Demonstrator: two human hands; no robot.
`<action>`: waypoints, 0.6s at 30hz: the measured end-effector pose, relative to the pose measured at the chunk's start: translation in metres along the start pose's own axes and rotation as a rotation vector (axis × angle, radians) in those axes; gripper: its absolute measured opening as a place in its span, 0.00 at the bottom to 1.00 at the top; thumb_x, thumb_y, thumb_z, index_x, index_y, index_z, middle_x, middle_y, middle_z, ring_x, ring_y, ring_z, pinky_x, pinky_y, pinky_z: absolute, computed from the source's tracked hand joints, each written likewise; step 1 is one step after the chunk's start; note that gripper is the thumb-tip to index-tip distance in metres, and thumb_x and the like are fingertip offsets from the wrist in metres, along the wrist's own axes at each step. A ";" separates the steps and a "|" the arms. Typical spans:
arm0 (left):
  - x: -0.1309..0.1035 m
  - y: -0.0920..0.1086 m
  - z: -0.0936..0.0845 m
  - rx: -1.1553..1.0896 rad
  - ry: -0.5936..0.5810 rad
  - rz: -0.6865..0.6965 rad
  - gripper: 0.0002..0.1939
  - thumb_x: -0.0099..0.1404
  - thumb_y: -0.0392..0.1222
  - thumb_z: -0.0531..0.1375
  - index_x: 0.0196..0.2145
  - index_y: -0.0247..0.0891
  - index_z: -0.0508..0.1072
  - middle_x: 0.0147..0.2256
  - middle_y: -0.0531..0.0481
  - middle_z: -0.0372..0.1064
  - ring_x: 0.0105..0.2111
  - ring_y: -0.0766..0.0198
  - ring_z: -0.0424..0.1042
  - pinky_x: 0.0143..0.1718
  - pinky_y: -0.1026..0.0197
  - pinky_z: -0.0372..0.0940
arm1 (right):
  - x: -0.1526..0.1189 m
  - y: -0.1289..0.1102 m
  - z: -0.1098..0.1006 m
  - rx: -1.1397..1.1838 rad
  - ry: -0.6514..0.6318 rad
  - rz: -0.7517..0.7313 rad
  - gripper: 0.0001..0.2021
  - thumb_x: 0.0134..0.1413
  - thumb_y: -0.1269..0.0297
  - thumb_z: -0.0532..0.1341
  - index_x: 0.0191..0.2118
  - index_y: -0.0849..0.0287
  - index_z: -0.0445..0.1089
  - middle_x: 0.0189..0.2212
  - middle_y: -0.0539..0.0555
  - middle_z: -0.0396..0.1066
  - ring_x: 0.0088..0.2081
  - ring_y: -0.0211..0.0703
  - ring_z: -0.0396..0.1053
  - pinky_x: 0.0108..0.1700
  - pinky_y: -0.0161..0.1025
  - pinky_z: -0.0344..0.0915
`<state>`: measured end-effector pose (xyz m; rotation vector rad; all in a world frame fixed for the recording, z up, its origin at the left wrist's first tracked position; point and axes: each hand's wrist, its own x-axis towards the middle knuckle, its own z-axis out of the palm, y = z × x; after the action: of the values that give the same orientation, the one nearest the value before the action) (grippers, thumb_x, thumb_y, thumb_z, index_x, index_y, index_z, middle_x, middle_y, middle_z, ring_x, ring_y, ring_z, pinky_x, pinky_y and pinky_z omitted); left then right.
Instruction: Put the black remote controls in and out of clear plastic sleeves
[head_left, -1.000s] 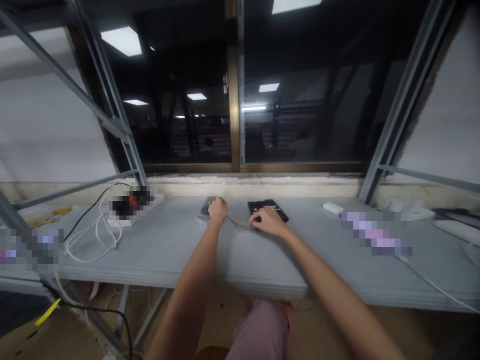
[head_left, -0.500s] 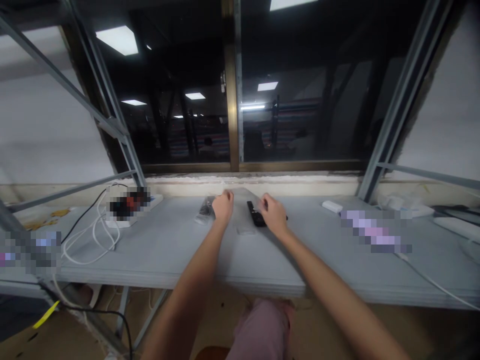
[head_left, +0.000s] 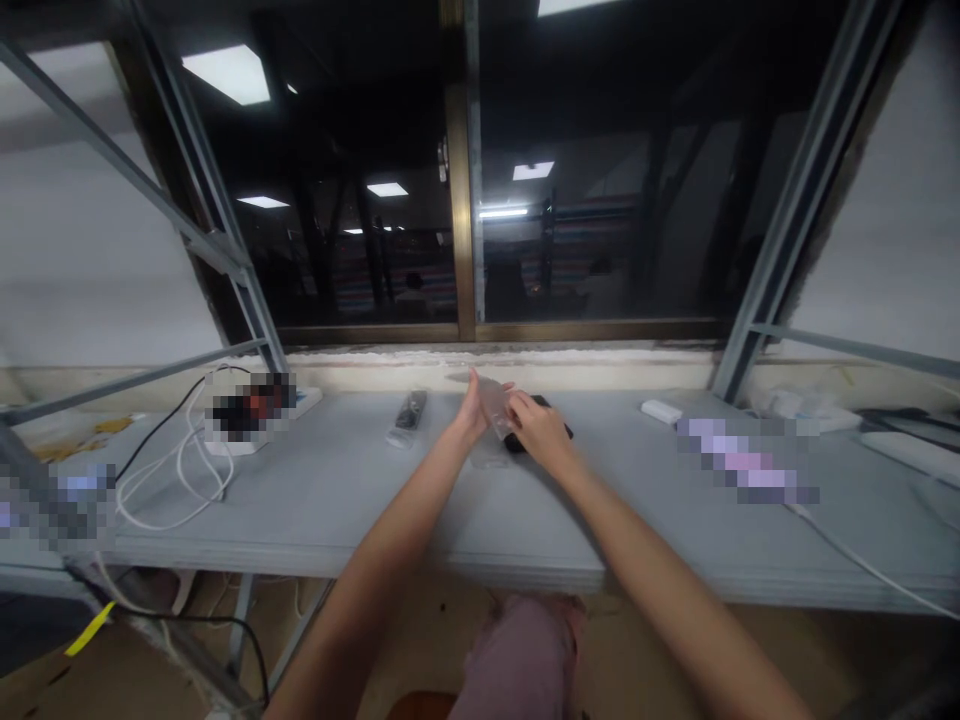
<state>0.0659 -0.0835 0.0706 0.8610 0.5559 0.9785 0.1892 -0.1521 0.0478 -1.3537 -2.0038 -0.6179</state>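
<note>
A clear plastic bag (head_left: 493,400) is held up between my two hands over the grey table. My left hand (head_left: 472,412) has hold of its left side, thumb up. The fingers of my right hand (head_left: 531,415) pinch its right side. Beneath and behind my right hand lies a black remote-like object (head_left: 514,441), partly covered. Another dark object in a clear wrapper (head_left: 409,418) lies to the left of my left hand. A flat piece of clear plastic (head_left: 489,461) rests on the table just below the hands.
On the left of the table (head_left: 300,500) are a white power strip (head_left: 306,402) and looped white cables (head_left: 180,470). At the right lie a small white block (head_left: 661,411), a blurred purple item (head_left: 739,460) and a cable. Metal posts flank the window.
My left hand has moved right, closer to my right hand, uncovering the wrapped object. The plastic bag is now bunched between the hands. My right hand has shifted slightly left.
</note>
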 end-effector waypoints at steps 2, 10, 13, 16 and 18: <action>-0.002 0.000 0.000 -0.036 0.074 0.033 0.39 0.62 0.69 0.37 0.39 0.30 0.71 0.23 0.46 0.68 0.21 0.63 0.67 0.24 0.62 0.63 | 0.000 -0.002 -0.001 -0.036 -0.035 -0.029 0.05 0.61 0.68 0.53 0.36 0.58 0.65 0.36 0.53 0.71 0.27 0.38 0.67 0.27 0.36 0.48; -0.001 -0.004 -0.003 -0.089 0.256 0.117 0.42 0.58 0.73 0.34 0.35 0.34 0.70 0.19 0.50 0.61 0.19 0.64 0.64 0.21 0.63 0.60 | -0.001 -0.007 -0.001 -0.077 -0.117 -0.086 0.14 0.65 0.58 0.48 0.38 0.59 0.68 0.39 0.55 0.70 0.29 0.39 0.68 0.29 0.35 0.51; 0.001 -0.003 -0.002 -0.086 0.257 0.104 0.36 0.61 0.70 0.42 0.37 0.33 0.71 0.21 0.50 0.64 0.21 0.65 0.66 0.25 0.63 0.62 | -0.002 -0.005 0.000 -0.052 -0.131 -0.098 0.11 0.63 0.62 0.50 0.39 0.58 0.68 0.42 0.55 0.69 0.30 0.38 0.68 0.29 0.35 0.52; 0.002 -0.006 -0.001 -0.069 0.150 0.062 0.36 0.62 0.68 0.44 0.38 0.31 0.72 0.25 0.46 0.67 0.23 0.64 0.67 0.26 0.63 0.63 | -0.002 -0.003 0.001 -0.034 -0.131 -0.076 0.08 0.60 0.67 0.52 0.40 0.58 0.67 0.43 0.56 0.68 0.30 0.38 0.68 0.28 0.35 0.52; 0.002 -0.008 -0.001 -0.039 0.114 0.053 0.35 0.63 0.67 0.43 0.39 0.31 0.72 0.27 0.45 0.69 0.24 0.64 0.68 0.26 0.63 0.63 | -0.002 -0.002 0.002 -0.027 -0.130 -0.068 0.08 0.60 0.70 0.50 0.40 0.58 0.66 0.44 0.56 0.68 0.31 0.39 0.68 0.28 0.35 0.52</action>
<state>0.0704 -0.0838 0.0631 0.7920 0.6114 1.0879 0.1870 -0.1528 0.0450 -1.3784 -2.1601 -0.6032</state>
